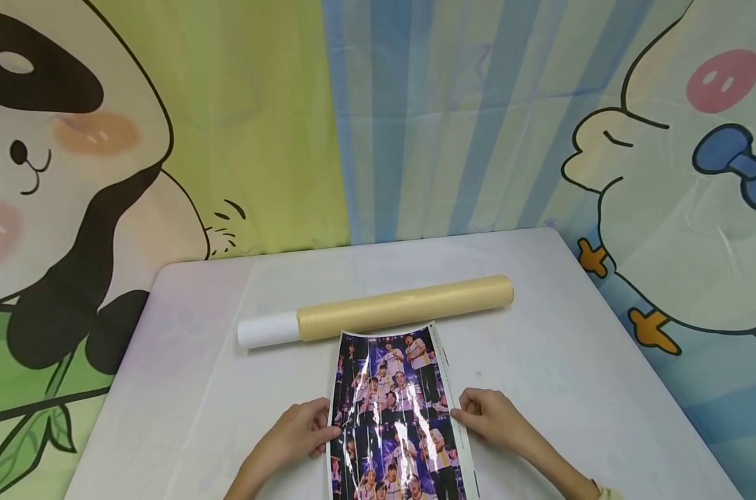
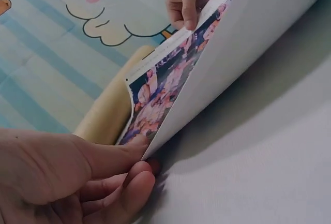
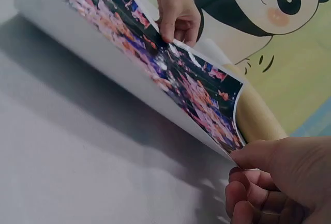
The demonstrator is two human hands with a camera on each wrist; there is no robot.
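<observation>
Between the two hands is a glossy photo poster (image 1: pixel 387 410), printed with repeated group pictures on a dark purple ground and edged in white. My left hand (image 1: pixel 298 429) pinches its left edge, thumb on the printed face and fingers underneath. On the opposite edge my right hand (image 1: pixel 493 419) pinches the white margin in the same way. Both wrist views show the poster's plain white back (image 2: pixel 232 63) curving down, with a shadow on the tabletop below it. The poster's near end runs out of the head view.
Just beyond the poster's far end lies a long tan roll (image 1: pixel 409 305) with a white tube end (image 1: pixel 268 330) sticking out on the left. The white tabletop (image 1: pixel 602 389) meets cartoon-printed curtains (image 1: pixel 415 125) at the back and sides.
</observation>
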